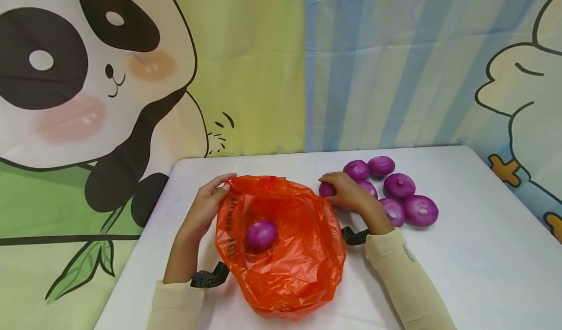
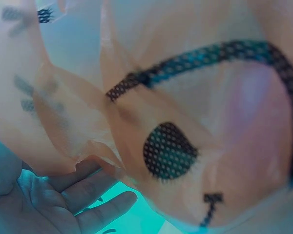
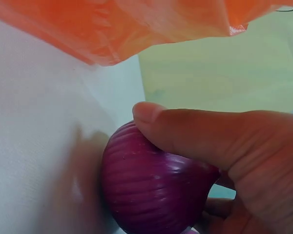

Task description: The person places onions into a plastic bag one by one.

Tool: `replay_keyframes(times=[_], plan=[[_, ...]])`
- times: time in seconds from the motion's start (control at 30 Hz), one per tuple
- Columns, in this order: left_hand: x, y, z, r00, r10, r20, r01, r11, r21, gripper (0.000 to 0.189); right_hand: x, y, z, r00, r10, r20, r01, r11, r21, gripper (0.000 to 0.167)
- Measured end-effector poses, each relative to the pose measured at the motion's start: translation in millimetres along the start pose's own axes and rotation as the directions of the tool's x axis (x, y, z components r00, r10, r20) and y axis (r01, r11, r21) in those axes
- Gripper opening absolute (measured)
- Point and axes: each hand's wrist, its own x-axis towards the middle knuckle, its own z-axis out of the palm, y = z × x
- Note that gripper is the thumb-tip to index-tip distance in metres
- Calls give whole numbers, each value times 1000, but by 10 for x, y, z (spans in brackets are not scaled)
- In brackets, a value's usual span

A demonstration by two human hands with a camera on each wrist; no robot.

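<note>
An orange plastic bag [image 1: 298,252] with dark printing stands with its mouth spread wide on the white table. Inside it lies one purple onion [image 1: 262,234]. My left hand [image 1: 206,205] pinches the bag's rim at its far left edge; the left wrist view shows the hand [image 2: 63,200] beside the printed plastic. My right hand [image 1: 349,193] grips another purple onion [image 1: 327,189] just right of the bag. Up close in the right wrist view, the thumb lies over the top of that onion [image 3: 151,180], which is at the table surface.
Several more purple onions [image 1: 399,186] sit grouped behind and right of my right hand on the white table [image 1: 474,261]. Behind the table hangs a cloth [image 1: 259,66] printed with a panda. Black wrist cameras [image 1: 210,276] are strapped to both wrists.
</note>
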Motion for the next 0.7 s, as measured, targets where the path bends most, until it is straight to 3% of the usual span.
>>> replay_keyframes(times=[0.2, 0.33, 0.43, 0.7], plan=[[-8, 21, 10, 1000, 4, 1, -4, 1000, -14, 38, -1, -46, 7, 998, 47, 34, -46, 999, -20, 58], [-7, 31, 15, 1000, 5, 4, -5, 1000, -17, 39, -12, -28, 7, 1000, 10, 14, -10, 999, -34, 56], [-10, 34, 18, 1000, 4, 5, -4, 1000, -27, 38, -28, 0, -7, 1000, 3, 1, -3, 1000, -5, 57], [-31, 34, 16, 1000, 11, -3, -11, 999, -31, 36, -80, -58, -211, 997, 74, -32, -71, 994, 88, 65]])
